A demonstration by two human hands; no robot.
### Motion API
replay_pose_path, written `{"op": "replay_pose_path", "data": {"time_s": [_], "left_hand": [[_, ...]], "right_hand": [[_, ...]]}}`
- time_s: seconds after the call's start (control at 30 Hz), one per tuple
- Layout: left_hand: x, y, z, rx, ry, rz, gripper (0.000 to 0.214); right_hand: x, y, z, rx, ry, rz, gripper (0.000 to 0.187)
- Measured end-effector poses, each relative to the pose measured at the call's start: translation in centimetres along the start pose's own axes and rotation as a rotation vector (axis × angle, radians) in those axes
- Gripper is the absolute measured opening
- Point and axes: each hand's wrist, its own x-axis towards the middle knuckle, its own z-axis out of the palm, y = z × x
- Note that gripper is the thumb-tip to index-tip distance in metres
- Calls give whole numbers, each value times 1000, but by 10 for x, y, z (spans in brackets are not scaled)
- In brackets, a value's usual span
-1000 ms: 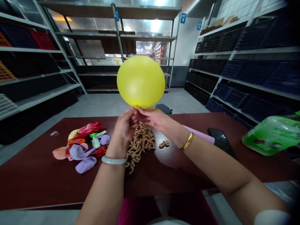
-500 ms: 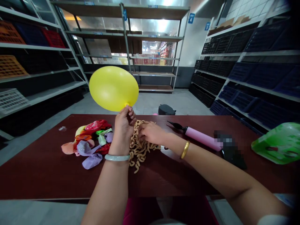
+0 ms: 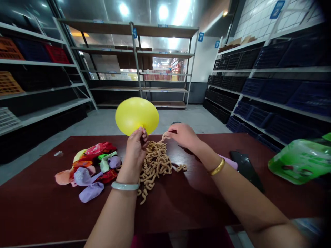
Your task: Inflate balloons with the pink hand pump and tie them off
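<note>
Limp balloons (image 3: 89, 172) lie left of the tan curly pile (image 3: 156, 160). Inflated yellow balloon (image 3: 137, 113) sits beyond the pile, leftish; left hand (image 3: 135, 145), fingers curled in, pinches its neck. Right hand (image 3: 184, 136), past the pile's far right, thumb and bent fingers nipping one tan strand (image 3: 164, 136); can't tell if it's clear of the pile. Pink tube (image 3: 230, 162), green container (image 3: 298, 162) well right of pile. Step looks like picking out a strand; next move calls for freeing it, neck pinched tight.
</note>
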Motion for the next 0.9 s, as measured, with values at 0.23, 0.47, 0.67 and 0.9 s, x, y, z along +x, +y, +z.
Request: {"op": "replay_pose_path", "data": {"time_s": [0.23,0.47,0.67,0.9], "left_hand": [[-7,-18,15,90,29,-43,28],[-20,-42,31,64,-12,-133,33],[-21,-54,30,46,9,-197,33],[-25,-53,32,90,-27,-248,34]], "right_hand": [[-5,8,-7,332,-32,14,31],[-5,8,2,238,-15,0,29],[-2,14,12,151,91,-33,21],[0,18,-3,167,146,8,31]]}}
